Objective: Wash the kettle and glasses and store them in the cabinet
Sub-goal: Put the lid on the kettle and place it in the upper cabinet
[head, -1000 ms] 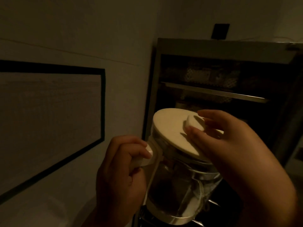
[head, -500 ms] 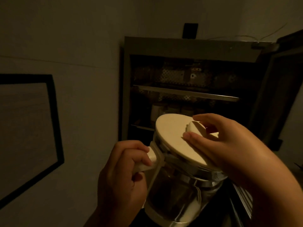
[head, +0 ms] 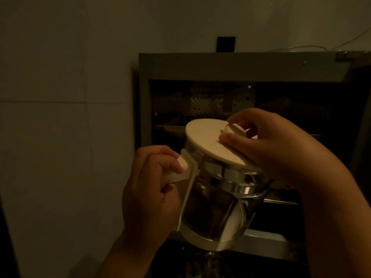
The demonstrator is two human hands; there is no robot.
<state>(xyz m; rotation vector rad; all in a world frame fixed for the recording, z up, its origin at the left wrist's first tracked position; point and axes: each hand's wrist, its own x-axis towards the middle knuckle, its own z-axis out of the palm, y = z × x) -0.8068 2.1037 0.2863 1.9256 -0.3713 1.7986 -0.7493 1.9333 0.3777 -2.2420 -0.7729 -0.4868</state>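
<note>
A glass kettle with a cream base and a round cream lid is held up in front of an open metal cabinet. My left hand is closed around the kettle's cream handle on its left side. My right hand rests over the right part of the lid, thumb and fingers pinching the lid's knob. The kettle tilts slightly to the right. No glasses can be made out in the dim light.
The cabinet has dark shelves with metal front rails and a perforated back panel. A pale tiled wall fills the left side. A small black square sits on the wall above the cabinet. The scene is very dim.
The view has swung left to right so the cabinet is now centred. The kettle has risen toward the cabinet's opening. Both hands keep their grips.
</note>
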